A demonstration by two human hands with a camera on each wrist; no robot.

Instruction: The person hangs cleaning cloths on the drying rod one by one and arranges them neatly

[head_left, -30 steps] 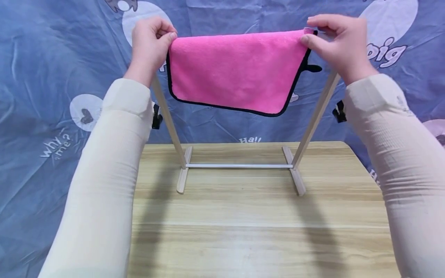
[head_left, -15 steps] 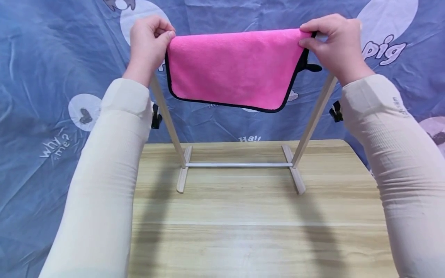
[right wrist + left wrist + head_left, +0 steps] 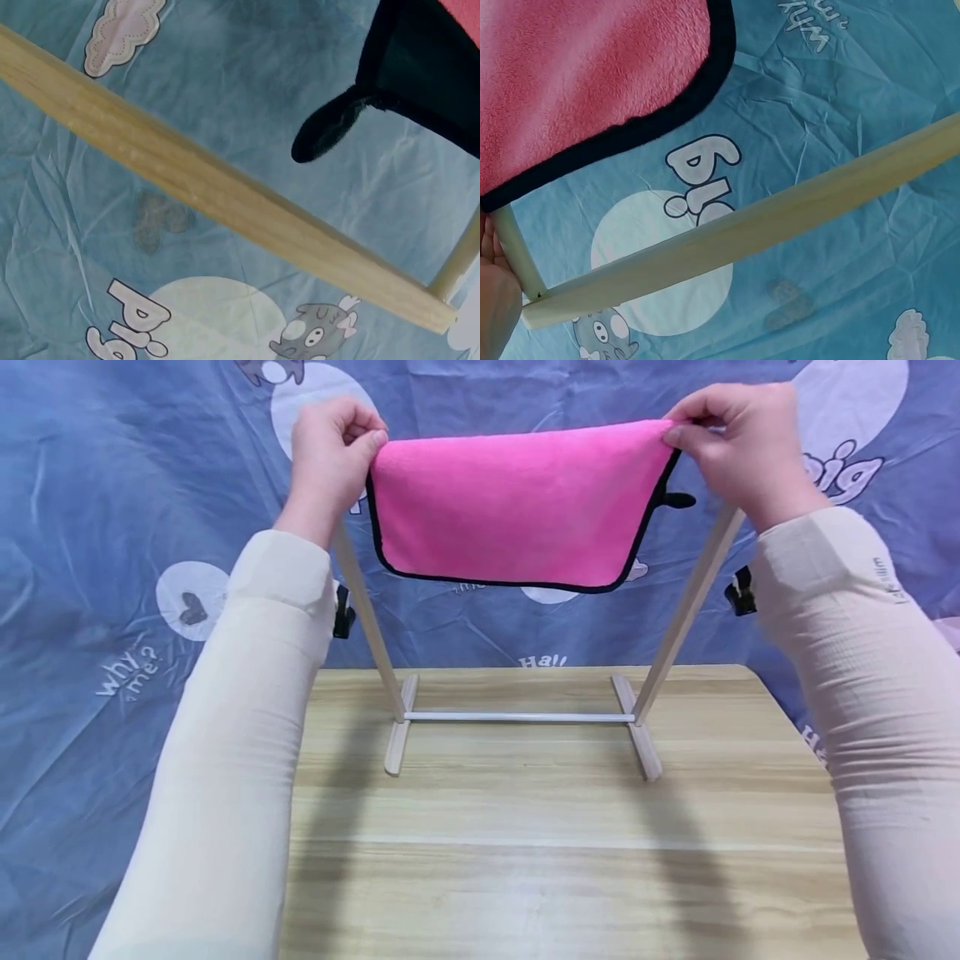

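Observation:
A pink towel (image 3: 517, 510) with black edging hangs folded over the top rod (image 3: 519, 259) of a wooden rack (image 3: 367, 618). At the towel's upper left corner, my left hand (image 3: 330, 460) pinches the fold between thumb and fingers. My right hand (image 3: 753, 447) pinches the upper right corner, which it pulls into a slight point. The front flap's lower edge runs nearly level. A black loop (image 3: 326, 126) sticks out from the towel's rear part on the right, where a dark underside shows. Most of the top rod is hidden behind the towel; the right wrist view shows no hand.
The rack's two feet (image 3: 647, 752) stand on a light wood table (image 3: 510, 827), joined by a thin white bar (image 3: 517, 717) low down. Behind hangs a blue printed cloth (image 3: 90, 568). The rack's slanted posts rise close to both forearms.
The right hand's forefinger has closed down onto the towel corner, and that hand has shifted slightly right and up. The front flap's lower edge has risen a little. The left hand keeps its pinch.

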